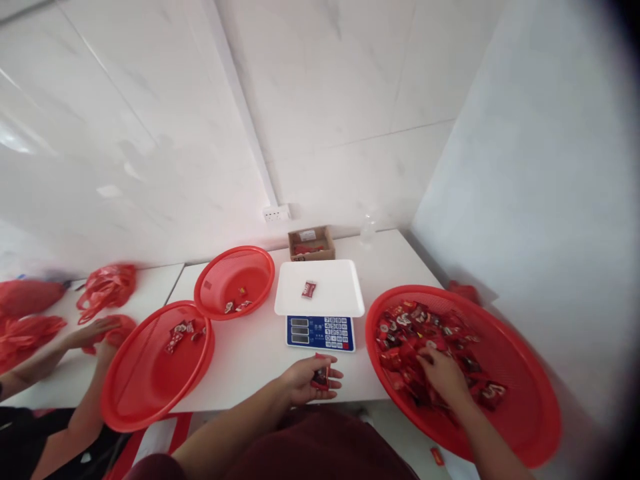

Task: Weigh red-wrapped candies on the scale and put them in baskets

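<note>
With hands well apart, holding a red-wrapped snack packet (321, 377) in the left hand (305, 380), just before the digital scale (320, 332); touching the snack packets (410, 323) heaped in the large red basket (530, 400) with the right hand (444, 375). Cannot tell whether gripping any. Facing one small red packet (309, 289) on the scale's white pan (340, 287).

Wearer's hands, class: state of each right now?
Left hand: holding a red packet, not fully closed.
Right hand: among wrapped packets in the big basket; grip cannot be told.
</note>
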`<action>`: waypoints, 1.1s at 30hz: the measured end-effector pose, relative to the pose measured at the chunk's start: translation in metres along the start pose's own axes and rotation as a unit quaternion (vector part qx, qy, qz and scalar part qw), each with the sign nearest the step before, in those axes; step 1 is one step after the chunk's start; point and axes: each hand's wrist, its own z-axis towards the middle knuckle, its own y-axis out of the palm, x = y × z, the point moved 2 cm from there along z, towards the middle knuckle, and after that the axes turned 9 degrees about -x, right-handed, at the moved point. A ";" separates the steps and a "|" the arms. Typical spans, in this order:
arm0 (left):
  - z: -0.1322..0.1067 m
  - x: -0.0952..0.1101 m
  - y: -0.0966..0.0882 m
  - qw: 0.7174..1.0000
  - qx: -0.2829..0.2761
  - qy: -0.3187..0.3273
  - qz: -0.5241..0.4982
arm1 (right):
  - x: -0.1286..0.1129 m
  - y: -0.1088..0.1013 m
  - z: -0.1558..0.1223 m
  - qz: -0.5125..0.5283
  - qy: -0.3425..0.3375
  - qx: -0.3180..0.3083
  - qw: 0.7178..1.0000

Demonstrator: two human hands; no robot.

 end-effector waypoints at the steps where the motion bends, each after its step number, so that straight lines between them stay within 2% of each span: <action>1: -0.001 0.002 -0.003 1.000 -0.002 -0.001 0.001 | 0.002 -0.003 -0.004 0.013 0.014 0.011 1.000; 5: -0.003 0.013 -0.014 1.000 -0.002 -0.006 0.006 | 0.009 -0.017 -0.019 0.123 0.096 0.089 0.984; 7: -0.003 0.017 -0.018 1.000 -0.008 -0.008 0.005 | 0.005 -0.025 -0.026 0.172 0.111 0.141 0.969; 10: -0.002 0.022 -0.022 1.000 -0.021 -0.011 0.003 | -0.014 -0.035 -0.037 0.242 0.120 0.201 0.942; 12: -0.001 0.023 -0.024 0.999 -0.037 -0.013 0.003 | -0.035 -0.036 -0.044 0.342 0.123 0.201 0.910; 14: 0.001 0.024 -0.025 0.998 -0.057 -0.015 0.008 | -0.064 -0.032 -0.052 0.479 0.099 0.151 0.859; 16: 0.001 0.025 -0.023 0.996 -0.082 -0.016 0.015 | -0.098 -0.023 -0.061 0.580 0.061 0.050 0.811; 20: -0.002 0.030 -0.014 0.985 -0.169 0.009 0.039 | -0.168 0.005 -0.082 0.616 -0.016 -0.213 0.758; 22: -0.004 0.032 -0.011 0.975 -0.210 0.026 0.062 | -0.192 0.020 -0.089 0.616 -0.038 -0.283 0.734; 25: -0.003 0.033 -0.016 0.975 -0.205 0.035 0.075 | -0.211 0.038 -0.092 0.614 -0.014 -0.295 0.733; 29: 0.003 0.031 -0.035 0.991 -0.119 0.030 0.049 | -0.215 0.051 -0.095 0.608 0.028 -0.283 0.741; 31: 0.003 0.030 -0.043 0.996 -0.079 0.029 0.043 | -0.215 0.056 -0.097 0.588 0.029 -0.287 0.756; 33: 0.000 0.031 -0.049 0.996 -0.060 0.025 0.054 | -0.216 0.063 -0.099 0.546 0.030 -0.298 0.782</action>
